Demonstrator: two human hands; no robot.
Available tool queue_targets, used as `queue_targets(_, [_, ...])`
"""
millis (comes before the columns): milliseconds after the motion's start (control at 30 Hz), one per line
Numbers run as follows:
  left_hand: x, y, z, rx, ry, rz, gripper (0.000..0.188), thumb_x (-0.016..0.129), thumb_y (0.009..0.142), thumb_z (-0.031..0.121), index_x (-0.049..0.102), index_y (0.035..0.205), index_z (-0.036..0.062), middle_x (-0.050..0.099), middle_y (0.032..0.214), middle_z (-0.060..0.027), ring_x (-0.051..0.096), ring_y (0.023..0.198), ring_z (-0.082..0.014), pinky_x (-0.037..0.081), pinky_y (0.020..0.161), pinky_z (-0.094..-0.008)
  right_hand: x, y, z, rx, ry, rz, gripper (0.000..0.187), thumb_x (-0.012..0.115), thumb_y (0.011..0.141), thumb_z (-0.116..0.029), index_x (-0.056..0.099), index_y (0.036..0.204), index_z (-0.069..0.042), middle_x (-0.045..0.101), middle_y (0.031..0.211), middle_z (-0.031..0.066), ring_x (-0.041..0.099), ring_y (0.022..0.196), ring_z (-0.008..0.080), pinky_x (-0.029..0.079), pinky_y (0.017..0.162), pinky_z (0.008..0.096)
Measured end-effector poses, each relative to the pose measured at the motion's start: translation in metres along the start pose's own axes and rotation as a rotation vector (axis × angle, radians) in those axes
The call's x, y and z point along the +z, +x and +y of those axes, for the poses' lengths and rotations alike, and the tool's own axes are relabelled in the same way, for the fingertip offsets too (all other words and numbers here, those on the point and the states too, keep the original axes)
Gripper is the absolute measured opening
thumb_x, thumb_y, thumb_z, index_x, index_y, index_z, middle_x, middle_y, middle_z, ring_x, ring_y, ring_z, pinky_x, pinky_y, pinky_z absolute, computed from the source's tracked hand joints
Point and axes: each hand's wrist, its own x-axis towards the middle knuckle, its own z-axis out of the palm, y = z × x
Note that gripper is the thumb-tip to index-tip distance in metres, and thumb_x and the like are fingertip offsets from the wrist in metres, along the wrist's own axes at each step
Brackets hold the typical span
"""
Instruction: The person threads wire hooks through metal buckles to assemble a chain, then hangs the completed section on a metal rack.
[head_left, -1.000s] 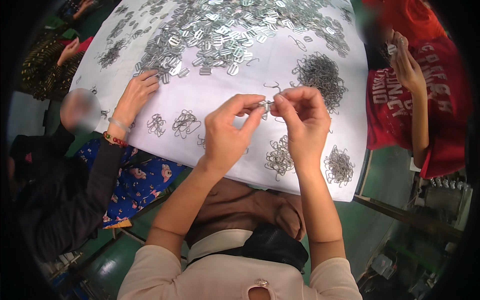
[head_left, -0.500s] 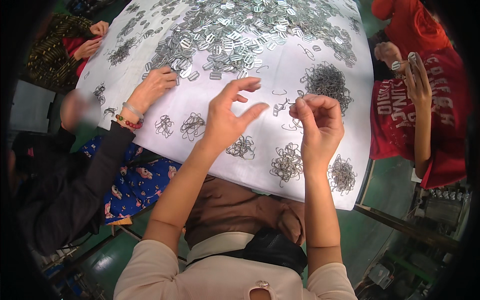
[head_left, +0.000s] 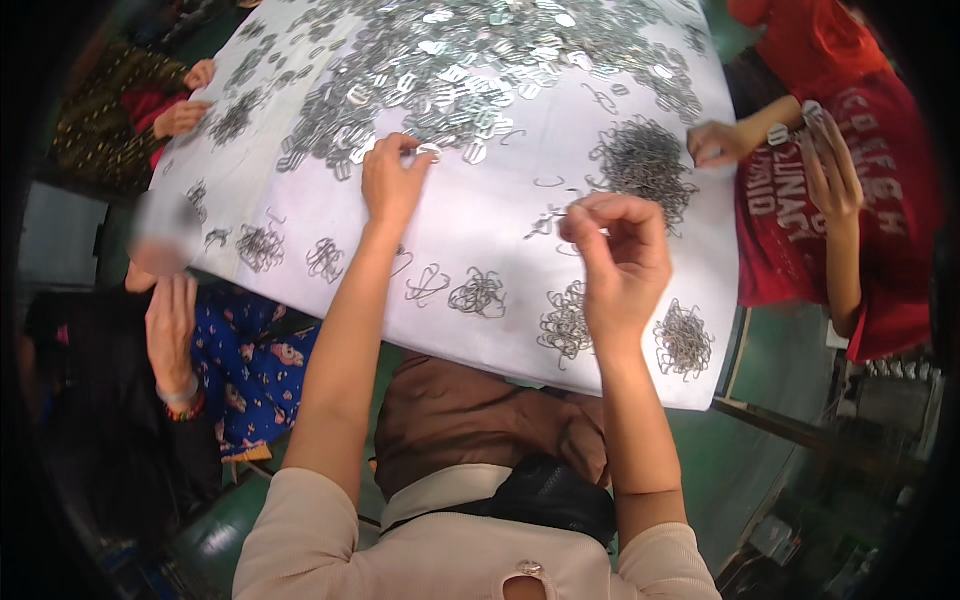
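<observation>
My left hand (head_left: 392, 185) is at the near edge of a large heap of flat silver slotted buckles (head_left: 430, 75), its thumb and fingers closed on a single buckle (head_left: 428, 152). To the right, my right hand (head_left: 625, 240) is raised over the table, thumb and forefinger pressed together. Whatever lies between those fingertips is too small to make out. Just left of them a few loose wire hooks (head_left: 545, 222) lie on the white cloth. Beyond this hand sits a big dark pile of bent wire hooks (head_left: 645, 165).
Small hook piles line the near side of the white-covered table (head_left: 440, 335), one (head_left: 478, 293) between my forearms. At the right, a person in red (head_left: 800, 220) reaches a hand (head_left: 715, 145) over the table edge. Other people sit at the left, one in black (head_left: 110, 400).
My left hand has gone from open to closed on a buckle, moving left and away to the heap. The left neighbour's hand has left the table; the right neighbour's hand has come over it.
</observation>
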Motion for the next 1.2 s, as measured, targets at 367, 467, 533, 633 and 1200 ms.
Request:
queue_targets(367, [-0.084, -0.048, 0.13, -0.039, -0.928, -0.33, 0.019, 0.057, 0.083, 0.0, 0.058, 0.102, -0.0049, 0.061, 0.092, -0.0093, 0.059, 0.082, -0.0116, 0.049, 0.071, -0.0233, 0.019, 0.0, 0.001, -0.081, -0.204, -0.056, 0.012, 0.061, 0.077, 0.004, 0.052, 0.084, 0.001, 0.06, 0.08, 0.0087, 0.063, 0.07, 0.0172, 0.054, 0.06, 0.0269])
queue_targets(467, [-0.091, -0.052, 0.137, -0.011, -0.913, -0.308, 0.021, 0.057, 0.084, -0.001, 0.059, 0.104, -0.005, 0.062, 0.094, -0.0091, 0.058, 0.084, -0.0115, 0.048, 0.071, -0.0229, 0.023, 0.002, -0.001, -0.108, -0.243, -0.068, 0.014, 0.061, 0.076, 0.004, 0.052, 0.085, 0.0, 0.059, 0.08, 0.0099, 0.063, 0.07, 0.02, 0.054, 0.061, 0.0286])
queue_targets(533, [-0.092, -0.052, 0.137, 0.022, -0.867, -0.254, 0.02, 0.058, 0.083, -0.001, 0.061, 0.103, -0.0034, 0.063, 0.092, -0.007, 0.059, 0.082, -0.01, 0.047, 0.072, -0.0213, 0.027, 0.001, 0.002, -0.109, -0.234, -0.044, 0.015, 0.061, 0.076, 0.004, 0.051, 0.085, -0.001, 0.057, 0.078, 0.0103, 0.062, 0.068, 0.0217, 0.052, 0.059, 0.0294])
queue_targets(633, [-0.096, -0.053, 0.142, 0.033, -0.799, -0.205, 0.02, 0.057, 0.083, -0.001, 0.062, 0.102, -0.0033, 0.063, 0.093, -0.0074, 0.06, 0.081, -0.0105, 0.048, 0.072, -0.0216, 0.028, 0.001, 0.007, -0.167, -0.269, -0.083, 0.015, 0.062, 0.075, 0.002, 0.05, 0.084, -0.002, 0.056, 0.076, 0.0107, 0.061, 0.066, 0.0233, 0.048, 0.054, 0.0296])
queue_targets(1200, [-0.11, -0.043, 0.124, 0.031, -0.726, 0.03, 0.022, 0.058, 0.084, 0.001, 0.06, 0.104, -0.0053, 0.063, 0.093, -0.0091, 0.058, 0.078, -0.0097, 0.046, 0.07, -0.0214, -0.075, 0.03, 0.082, 0.162, -1.053, -0.314, 0.02, 0.056, 0.079, -0.006, 0.065, 0.097, -0.007, 0.058, 0.094, 0.0118, 0.058, 0.082, 0.0294, 0.046, 0.075, 0.0367])
